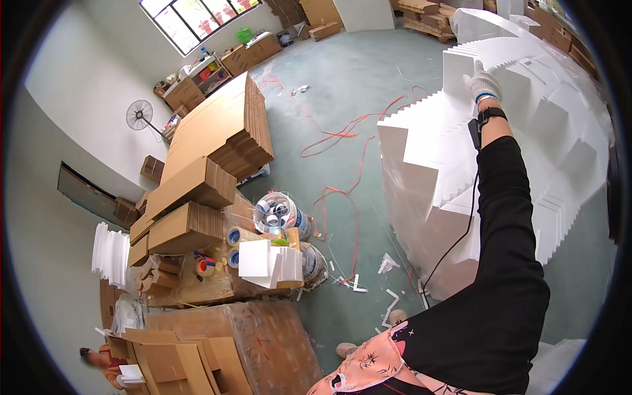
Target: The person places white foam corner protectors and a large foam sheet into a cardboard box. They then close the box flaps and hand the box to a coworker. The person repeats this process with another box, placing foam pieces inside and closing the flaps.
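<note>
A gloved right hand (484,84) rests on white boards (421,131) stacked near the floor's (336,85) right edge, one of its fingers (478,66) extended but any pinch impossible to tell, where a flat, even hold would likely best spare the boards' corners

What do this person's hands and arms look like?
The right hand wears a whitish glove, blue-banded at the cuff. On the wrist: a black strap and small black box. The sleeve is black, a thin black cable beside it. The left hand is out of view.
</note>
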A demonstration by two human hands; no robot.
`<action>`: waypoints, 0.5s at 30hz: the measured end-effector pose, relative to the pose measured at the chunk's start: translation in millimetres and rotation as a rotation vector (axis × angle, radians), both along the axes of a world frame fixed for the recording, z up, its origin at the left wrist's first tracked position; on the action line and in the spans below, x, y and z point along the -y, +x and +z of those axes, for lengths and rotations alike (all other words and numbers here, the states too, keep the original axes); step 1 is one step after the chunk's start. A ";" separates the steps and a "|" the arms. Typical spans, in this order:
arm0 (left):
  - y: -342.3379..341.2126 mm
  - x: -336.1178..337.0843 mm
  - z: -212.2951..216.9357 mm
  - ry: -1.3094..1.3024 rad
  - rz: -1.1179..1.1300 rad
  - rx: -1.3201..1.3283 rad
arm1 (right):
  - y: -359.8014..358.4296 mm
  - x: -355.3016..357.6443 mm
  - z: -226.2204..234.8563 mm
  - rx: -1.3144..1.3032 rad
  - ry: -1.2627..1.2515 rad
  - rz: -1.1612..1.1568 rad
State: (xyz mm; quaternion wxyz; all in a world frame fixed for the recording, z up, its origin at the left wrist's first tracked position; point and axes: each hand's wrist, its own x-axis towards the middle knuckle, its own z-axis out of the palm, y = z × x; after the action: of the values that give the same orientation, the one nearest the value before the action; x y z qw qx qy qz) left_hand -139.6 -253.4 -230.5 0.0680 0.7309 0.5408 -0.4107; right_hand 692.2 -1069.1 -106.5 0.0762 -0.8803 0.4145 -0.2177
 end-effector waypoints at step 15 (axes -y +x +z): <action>28.6 30.5 -36.9 -0.047 0.051 0.131 | 10.6 32.4 -9.2 0.208 0.062 -0.077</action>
State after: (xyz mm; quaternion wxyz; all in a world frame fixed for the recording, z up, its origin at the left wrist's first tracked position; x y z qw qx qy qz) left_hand -111.0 -283.8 -267.3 0.1308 0.7402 0.5440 -0.3728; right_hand 702.9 -1101.5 -115.7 0.1375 -0.8337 0.4442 -0.2979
